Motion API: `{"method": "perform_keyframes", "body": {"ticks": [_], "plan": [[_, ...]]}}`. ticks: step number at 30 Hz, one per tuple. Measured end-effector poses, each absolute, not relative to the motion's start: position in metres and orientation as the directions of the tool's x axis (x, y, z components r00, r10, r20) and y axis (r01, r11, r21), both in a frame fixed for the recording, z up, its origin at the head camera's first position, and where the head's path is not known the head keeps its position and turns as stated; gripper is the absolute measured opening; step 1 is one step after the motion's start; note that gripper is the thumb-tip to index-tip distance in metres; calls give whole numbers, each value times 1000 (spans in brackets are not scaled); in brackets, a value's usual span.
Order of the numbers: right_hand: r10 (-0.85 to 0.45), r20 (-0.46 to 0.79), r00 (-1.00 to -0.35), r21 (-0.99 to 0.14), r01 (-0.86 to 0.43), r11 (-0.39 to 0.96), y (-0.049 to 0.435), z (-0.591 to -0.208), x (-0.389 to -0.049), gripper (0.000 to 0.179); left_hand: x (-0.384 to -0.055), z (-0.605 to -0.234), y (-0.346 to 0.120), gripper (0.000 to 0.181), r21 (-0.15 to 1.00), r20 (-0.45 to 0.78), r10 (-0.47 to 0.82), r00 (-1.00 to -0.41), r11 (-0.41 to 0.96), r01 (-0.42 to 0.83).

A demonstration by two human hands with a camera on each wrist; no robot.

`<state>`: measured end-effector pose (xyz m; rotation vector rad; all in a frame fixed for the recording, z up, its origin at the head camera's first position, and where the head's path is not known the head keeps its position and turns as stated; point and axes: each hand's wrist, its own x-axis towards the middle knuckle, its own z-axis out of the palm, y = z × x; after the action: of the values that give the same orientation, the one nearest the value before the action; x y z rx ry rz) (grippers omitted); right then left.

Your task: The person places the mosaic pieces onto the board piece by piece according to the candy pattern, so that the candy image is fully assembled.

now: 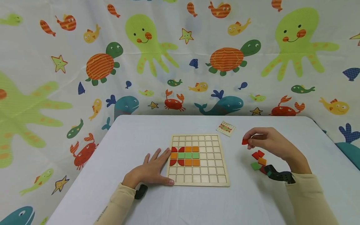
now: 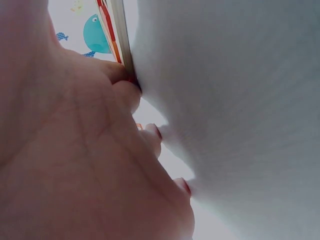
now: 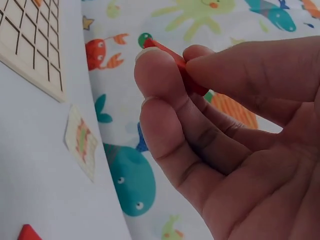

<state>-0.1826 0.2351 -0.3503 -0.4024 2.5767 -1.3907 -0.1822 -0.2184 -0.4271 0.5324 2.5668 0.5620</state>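
A square wooden grid board [image 1: 213, 171] lies on the white table. Red quarter-round pieces [image 1: 181, 162], orange squares [image 1: 192, 162] and a row of green squares [image 1: 188, 155] fill cells at its left side. My left hand [image 1: 150, 172] rests spread against the board's left edge, thumb at the near corner; the left wrist view shows the palm and the board edge [image 2: 122, 45]. Right of the board, my right hand [image 1: 271, 142] is raised over the table and pinches a red tile [image 3: 175, 62] between thumb and fingertips, which partly hide it.
A small pattern card [image 1: 226, 128] lies behind the board's far right corner. Below my right hand is a loose group of tiles: red, an orange one [image 1: 262, 161] and a green one [image 1: 256, 166]. A sea-animal curtain [image 1: 168, 40] hangs behind the table.
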Motion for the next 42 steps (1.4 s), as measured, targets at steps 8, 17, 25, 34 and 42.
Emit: {"method": "perform_keyframes", "body": {"ticks": [8,17,25,34,42], "plan": [[-358,-49,-933,-861,-142,488,217,-359,-189,30,-184,-431,-220,128,460,-351,450,-821,847,267],[-361,10,-932,-854,-196,482,196,-368,-193,20,-183,-427,-219,127,470,-346,458,-819,840,271],[-370,29,-929,-854,-216,474,174,-379,-198,14,-184,-429,-219,127,459,-348,456,-819,845,275],[-382,12,-924,-847,-212,487,147,-395,-204,13,-186,-434,-218,128,452,-355,454,-817,848,276],[-349,41,-936,-827,-228,514,123,-413,-208,7,-184,-431,-217,125,450,-343,450,-825,849,276]]}}
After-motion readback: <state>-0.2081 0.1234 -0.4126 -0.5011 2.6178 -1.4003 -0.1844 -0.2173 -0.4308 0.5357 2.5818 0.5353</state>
